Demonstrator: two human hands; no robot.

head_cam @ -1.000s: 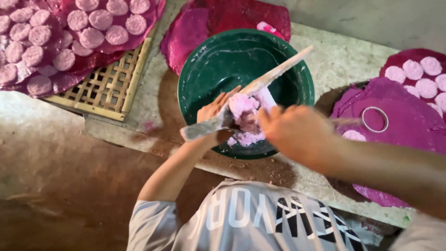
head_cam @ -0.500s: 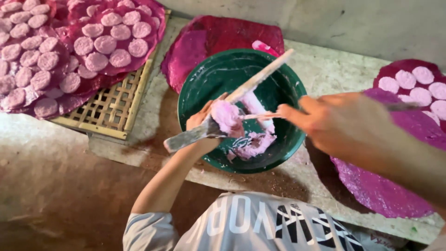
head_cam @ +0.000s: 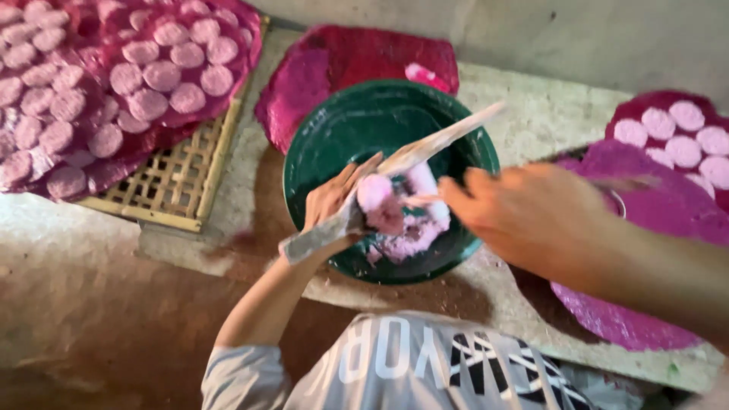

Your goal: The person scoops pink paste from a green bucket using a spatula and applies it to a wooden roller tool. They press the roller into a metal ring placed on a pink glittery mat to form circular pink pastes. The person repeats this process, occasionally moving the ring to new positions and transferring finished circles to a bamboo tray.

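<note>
Left hand [head_cam: 334,205] grips a stick [head_cam: 395,178] and pink dough [head_cam: 406,216] over a green bowl [head_cam: 319,152]; blurred right hand [head_cam: 531,220]'s grip is unclear; many pink discs [head_cam: 114,83] already laid out, dough remains.

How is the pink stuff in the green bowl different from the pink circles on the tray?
The pink paste in the green bowl is one soft, shapeless lump; the pink discs on the woven bamboo tray are many separate flat rounds. The paste clings to a wooden paddle held by the left hand; the discs lie untouched on dark pink cloth. Both share the same pale pink colour.
</note>
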